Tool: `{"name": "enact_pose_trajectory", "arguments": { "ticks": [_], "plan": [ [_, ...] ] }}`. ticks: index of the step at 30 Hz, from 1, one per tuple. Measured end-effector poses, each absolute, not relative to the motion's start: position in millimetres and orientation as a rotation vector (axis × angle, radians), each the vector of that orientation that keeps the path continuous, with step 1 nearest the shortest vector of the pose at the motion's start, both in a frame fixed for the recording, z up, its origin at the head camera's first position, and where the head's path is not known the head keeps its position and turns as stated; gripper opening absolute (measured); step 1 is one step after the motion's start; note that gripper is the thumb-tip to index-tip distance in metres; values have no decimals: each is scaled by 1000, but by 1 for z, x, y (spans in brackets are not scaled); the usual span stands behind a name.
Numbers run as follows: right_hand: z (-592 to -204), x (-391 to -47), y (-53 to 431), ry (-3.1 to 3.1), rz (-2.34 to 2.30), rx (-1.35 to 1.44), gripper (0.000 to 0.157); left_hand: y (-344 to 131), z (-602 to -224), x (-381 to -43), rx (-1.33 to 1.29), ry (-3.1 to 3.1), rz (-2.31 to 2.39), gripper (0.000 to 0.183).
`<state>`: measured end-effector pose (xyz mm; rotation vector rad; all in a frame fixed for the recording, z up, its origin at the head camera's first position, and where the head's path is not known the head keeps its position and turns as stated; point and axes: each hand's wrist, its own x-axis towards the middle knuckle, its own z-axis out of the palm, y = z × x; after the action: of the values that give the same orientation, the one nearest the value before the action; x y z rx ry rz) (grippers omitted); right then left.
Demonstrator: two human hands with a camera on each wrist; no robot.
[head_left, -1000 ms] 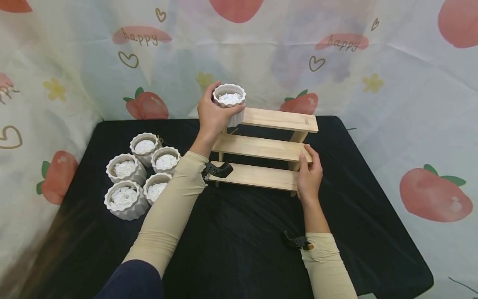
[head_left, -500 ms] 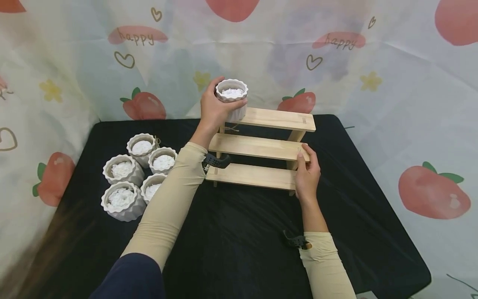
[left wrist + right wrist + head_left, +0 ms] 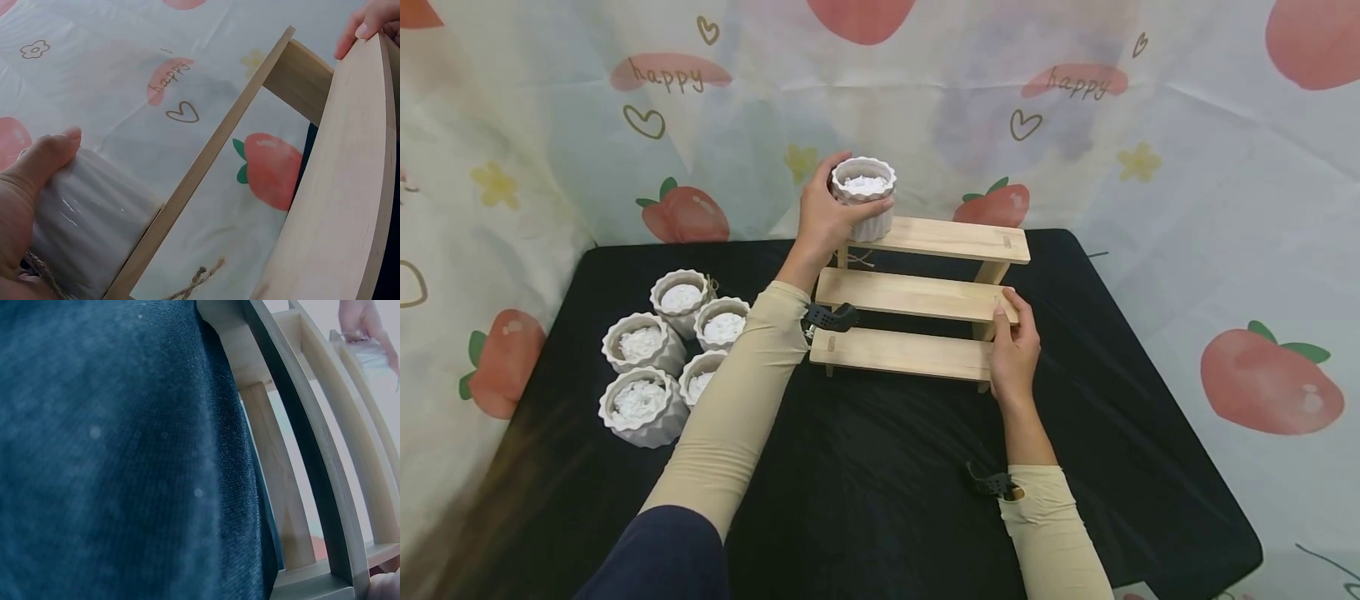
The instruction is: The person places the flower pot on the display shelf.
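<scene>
A person's left hand [image 3: 827, 212] grips a white fluted pot [image 3: 871, 223], thumb across its near side, at the left end of the top shelf [image 3: 958, 240] of a three-tier wooden stand [image 3: 902, 354]. The pot is upright, holding a loose white filling, and in the left wrist view its base appears to meet the plank. The right hand [image 3: 1017, 346] pinches the right end of the middle shelf [image 3: 917, 296], thumb on top. A wisp of twine [image 3: 859, 258] shows just below the top shelf at the left; whether it belongs to the pot is unclear. To the left, five matching pots [image 3: 670, 357] stand clustered on the black cloth [image 3: 880, 500], partly hidden by the sleeve. Good placement here would likely mean keeping the pot level so the filling does not spill, seating the whole base on the narrow plank, and loosening the fingers only once the pot stands by itself. A firm right-hand hold should stop the stand from sliding, while care at the left end, masked by the hand from above, should guard against an overhang.
</scene>
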<state>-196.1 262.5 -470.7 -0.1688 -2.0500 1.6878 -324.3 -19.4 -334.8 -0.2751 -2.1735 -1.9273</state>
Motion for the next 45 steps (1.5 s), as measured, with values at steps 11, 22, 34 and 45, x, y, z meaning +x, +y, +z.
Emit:
{"name": "enact_pose_trajectory", "arguments": {
  "ticks": [11, 22, 34, 45],
  "plan": [
    [-469, -195, 263, -2044, 1696, -160, 39, -17, -337, -325, -294, -2196, -1881, 95],
    [-454, -188, 252, -2063, 1717, -165, 42, -24, -341, -320, -292, -2233, -1799, 97],
    [-434, -176, 246, -2055, 1742, -187, 42, -33, -353, -307, -313, -2189, -1863, 86],
    [-432, -175, 245, -2063, 1728, -178, 41, -53, -379, -280, -323, -2021, -1729, 53]
  ]
}}
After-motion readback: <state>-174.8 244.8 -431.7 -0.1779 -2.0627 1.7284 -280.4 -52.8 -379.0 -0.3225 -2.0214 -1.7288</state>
